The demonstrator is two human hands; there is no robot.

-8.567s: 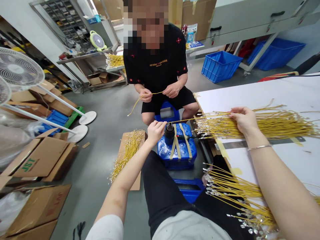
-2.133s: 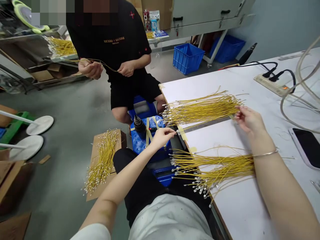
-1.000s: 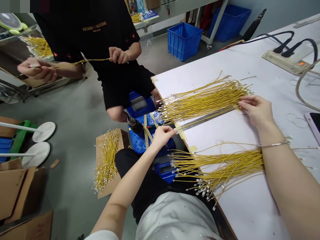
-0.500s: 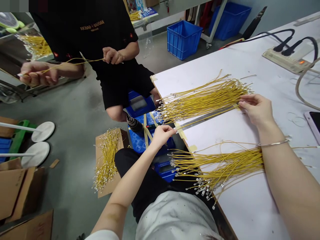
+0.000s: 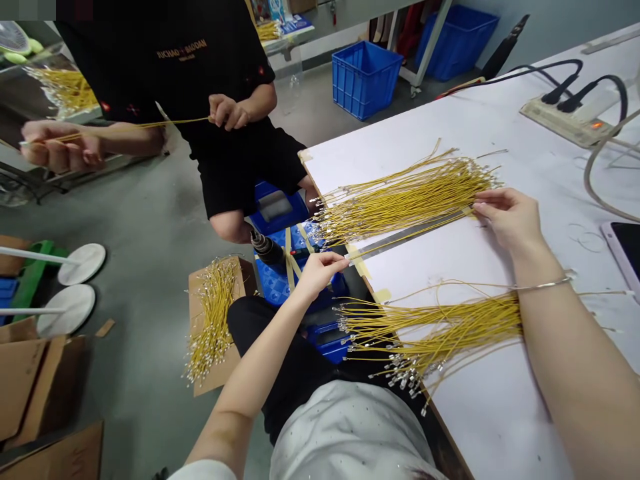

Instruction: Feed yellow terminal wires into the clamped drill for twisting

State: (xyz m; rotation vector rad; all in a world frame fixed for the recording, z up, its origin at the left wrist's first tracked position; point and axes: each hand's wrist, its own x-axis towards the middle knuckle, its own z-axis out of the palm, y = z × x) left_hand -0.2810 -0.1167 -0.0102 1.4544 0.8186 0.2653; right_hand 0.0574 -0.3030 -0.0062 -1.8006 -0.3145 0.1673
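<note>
A single yellow wire (image 5: pixel 400 238) is stretched straight between my two hands, along a grey steel ruler (image 5: pixel 417 233) taped to the white table. My left hand (image 5: pixel 321 272) pinches the wire's near end just off the table edge. At the ruler's far end, my right hand (image 5: pixel 509 212) pinches the other end between thumb and fingers. Beyond the ruler lies a thick row of yellow wires (image 5: pixel 415 197) with pale connectors at their ends. A second bunch of yellow wires (image 5: pixel 450 319) lies closer to me, partly hidden under my right forearm.
A power strip (image 5: pixel 565 120) with black plugs and a phone (image 5: pixel 625 250) lie on the right. Across from me, a person in black (image 5: pixel 185 80) holds a yellow wire in both hands. Cardboard with yellow wires (image 5: pixel 213 320) and a blue crate (image 5: pixel 365 80) stand beyond the table edge.
My hands keep the wire stretched along the ruler, almost unmoved. The other person's hand at the left has moved outward, drawing their wire straighter. The view has shifted slightly.
</note>
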